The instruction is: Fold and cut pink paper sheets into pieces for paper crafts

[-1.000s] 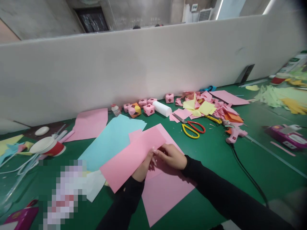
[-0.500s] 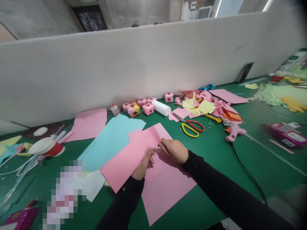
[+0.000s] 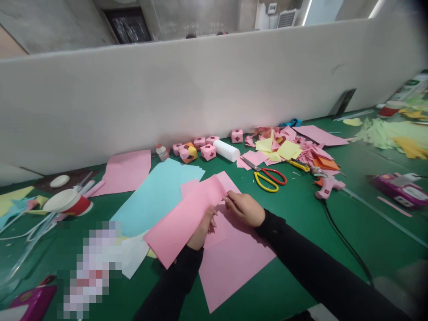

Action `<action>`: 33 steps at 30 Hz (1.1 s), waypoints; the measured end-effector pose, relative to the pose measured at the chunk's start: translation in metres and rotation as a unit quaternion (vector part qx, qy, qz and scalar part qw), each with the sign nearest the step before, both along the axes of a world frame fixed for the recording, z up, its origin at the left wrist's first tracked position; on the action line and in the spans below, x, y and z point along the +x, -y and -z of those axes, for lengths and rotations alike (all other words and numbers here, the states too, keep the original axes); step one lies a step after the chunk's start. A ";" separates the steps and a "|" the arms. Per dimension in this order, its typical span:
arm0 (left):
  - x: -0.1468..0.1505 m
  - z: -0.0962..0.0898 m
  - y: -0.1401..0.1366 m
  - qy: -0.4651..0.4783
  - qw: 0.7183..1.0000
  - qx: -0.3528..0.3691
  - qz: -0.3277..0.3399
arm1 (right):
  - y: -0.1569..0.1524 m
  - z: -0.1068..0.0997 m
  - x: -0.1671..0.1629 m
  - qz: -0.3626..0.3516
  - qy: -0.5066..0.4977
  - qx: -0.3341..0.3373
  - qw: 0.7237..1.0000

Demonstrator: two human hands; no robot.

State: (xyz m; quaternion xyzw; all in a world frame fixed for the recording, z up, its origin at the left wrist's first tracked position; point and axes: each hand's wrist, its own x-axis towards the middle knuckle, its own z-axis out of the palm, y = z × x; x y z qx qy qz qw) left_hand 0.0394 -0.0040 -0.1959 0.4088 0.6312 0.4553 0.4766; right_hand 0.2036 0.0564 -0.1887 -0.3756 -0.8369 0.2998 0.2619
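Observation:
A pink sheet of paper (image 3: pixel 187 218), apparently folded over, is held up at a slant above the table. My left hand (image 3: pixel 204 226) grips its lower right edge, thumb on top and the other fingers underneath. At the sheet's upper right corner, my right hand (image 3: pixel 245 208) pinches the edge between thumb and bent fingers. Beneath both hands a larger pink sheet (image 3: pixel 230 272) lies flat on the green table. Light blue sheets (image 3: pixel 147 200) rest to the left, partly covered by the held paper. Scissors (image 3: pixel 264 174) with red and yellow handles lie just beyond my right hand.
Folded pink paper balls (image 3: pixel 208 152) and a white cylinder (image 3: pixel 226 150) line the white partition (image 3: pixel 200 89). Pink and yellow scraps (image 3: pixel 287 147) are piled to their right. A pink glue gun (image 3: pixel 329 185) trails its cord near my right forearm. A paper cup (image 3: pixel 68 203) lies left.
The whole view has shifted slightly, moving the table things a little to the right. Both hands keep their hold on the pink sheet with almost no movement.

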 end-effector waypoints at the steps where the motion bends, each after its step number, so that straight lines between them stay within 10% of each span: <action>1: 0.000 -0.001 0.000 -0.007 1.000 0.005 0.002 | 0.001 -0.001 -0.001 -0.003 -0.024 -0.018 1.000; 9: 0.002 -0.012 0.005 -0.119 0.991 0.056 -0.004 | 0.012 -0.003 -0.013 -0.009 -0.118 -0.113 0.987; 33: 0.003 -0.008 0.003 -0.026 0.996 0.055 -0.057 | 0.005 0.003 -0.008 0.019 -0.209 -0.185 0.960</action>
